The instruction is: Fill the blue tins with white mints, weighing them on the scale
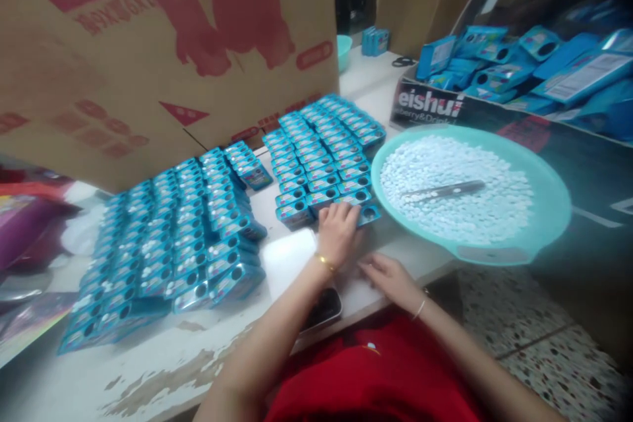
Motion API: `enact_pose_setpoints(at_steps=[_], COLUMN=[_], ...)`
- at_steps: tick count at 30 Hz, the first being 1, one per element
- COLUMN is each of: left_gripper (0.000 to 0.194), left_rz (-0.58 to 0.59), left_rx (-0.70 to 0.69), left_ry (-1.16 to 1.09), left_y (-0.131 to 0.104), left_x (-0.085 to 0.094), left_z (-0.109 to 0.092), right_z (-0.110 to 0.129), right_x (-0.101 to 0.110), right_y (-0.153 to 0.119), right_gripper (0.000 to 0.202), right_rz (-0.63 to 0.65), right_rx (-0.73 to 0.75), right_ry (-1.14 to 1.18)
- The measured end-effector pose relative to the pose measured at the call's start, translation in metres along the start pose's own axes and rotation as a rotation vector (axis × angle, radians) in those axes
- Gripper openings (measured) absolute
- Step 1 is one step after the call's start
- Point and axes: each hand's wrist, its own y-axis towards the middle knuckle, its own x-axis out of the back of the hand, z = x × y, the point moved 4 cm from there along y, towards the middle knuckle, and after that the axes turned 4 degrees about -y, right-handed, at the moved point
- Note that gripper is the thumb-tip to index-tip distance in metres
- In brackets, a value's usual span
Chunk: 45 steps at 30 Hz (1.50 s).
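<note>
My left hand (pixel 339 232), with a gold bangle at the wrist, has its fingers curled over the front end of a block of small blue boxes. It grips a blue box (pixel 369 215) at the near right corner of that block; part of this box is hidden by the fingers. Just above the table, near its front edge, my right hand (pixel 393 279) has loosely extended fingers and nothing visible in them. A white weighing scale (pixel 291 257) with a dark panel lies partly under my left forearm. Each standing box shows a dark round hole.
White pellets and metal tweezers (pixel 448 191) lie in a turquoise basin (pixel 554 211) at right. More blue boxes (pixel 182 231) stand in rows at left, some with pellets on top. A tall carton (pixel 237 20) walls the back; a black carton (pixel 494 112) holds more boxes.
</note>
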Motion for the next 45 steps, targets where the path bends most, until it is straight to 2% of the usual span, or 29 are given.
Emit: enact_pose_setpoints(at_steps=[2, 3, 5, 7, 9, 11, 14, 16, 18, 23, 25, 27, 31, 34, 36, 38, 42, 45], left_gripper=[0.043, 0.046, 0.048, 0.042, 0.032, 0.028, 0.025, 0.019, 0.013, 0.012, 0.012, 0.013, 0.021, 0.027, 0.037, 0.043, 0.019, 0.011], left_rz=[-0.044, -0.08, -0.163, -0.226, -0.225, -0.146, -0.013, 0.003, -0.016, -0.081, -0.073, -0.01, 0.138, 0.166, 0.118, 0.01, -0.277, -0.381], left_rx=[0.007, 0.017, 0.073, 0.179, 0.278, 0.341, 0.351, 0.337, 0.322, 0.247, 0.195, 0.157, 0.11, 0.093, 0.091, 0.105, 0.273, 0.45], left_ry=[-0.004, -0.013, -0.018, 0.022, 0.11, 0.235, 0.392, 0.451, 0.466, 0.291, 0.173, 0.073, -0.004, -0.024, -0.049, -0.072, -0.155, -0.2], left_y=[-0.003, -0.009, -0.031, -0.065, -0.106, -0.147, -0.189, -0.2, -0.199, -0.167, -0.15, -0.133, -0.107, -0.098, -0.097, -0.102, -0.136, -0.177], left_x=[0.009, 0.021, 0.057, 0.099, 0.132, 0.146, 0.138, 0.13, 0.132, 0.168, 0.173, 0.163, 0.124, 0.11, 0.114, 0.126, 0.144, 0.132], left_z=[0.007, 0.013, 0.031, 0.054, 0.077, 0.096, 0.111, 0.113, 0.109, 0.084, 0.073, 0.064, 0.059, 0.062, 0.064, 0.067, 0.075, 0.083], right_z=[-0.003, -0.004, -0.004, -0.003, -0.001, 0.0, 0.003, 0.005, 0.008, 0.006, 0.002, -0.001, -0.005, -0.004, -0.002, -0.001, -0.003, -0.006], right_x=[0.0, 0.001, 0.001, 0.002, 0.001, 0.001, 0.0, 0.001, 0.001, -0.001, -0.002, -0.002, -0.002, -0.001, -0.001, 0.0, 0.002, 0.002], right_y=[0.0, 0.0, -0.001, -0.002, -0.003, -0.003, -0.003, -0.004, -0.004, -0.002, -0.001, -0.001, -0.002, -0.002, -0.002, -0.002, -0.002, -0.001], right_gripper=[0.033, 0.034, 0.037, 0.039, 0.04, 0.041, 0.043, 0.044, 0.045, 0.043, 0.042, 0.041, 0.039, 0.039, 0.04, 0.043, 0.045, 0.044], right_rz=[0.003, 0.007, 0.009, 0.012, 0.017, 0.017, 0.011, 0.005, 0.002, 0.018, 0.021, 0.024, 0.016, 0.001, -0.006, -0.013, -0.025, -0.026], right_rx=[-0.007, -0.019, -0.044, -0.059, -0.057, -0.061, -0.072, -0.077, -0.08, -0.063, -0.058, -0.058, -0.051, -0.042, -0.042, -0.054, -0.071, -0.073], right_ry=[-0.007, -0.01, -0.017, -0.016, -0.011, -0.015, -0.028, -0.03, -0.027, -0.019, -0.018, -0.015, -0.023, -0.028, -0.028, -0.03, -0.033, -0.017])
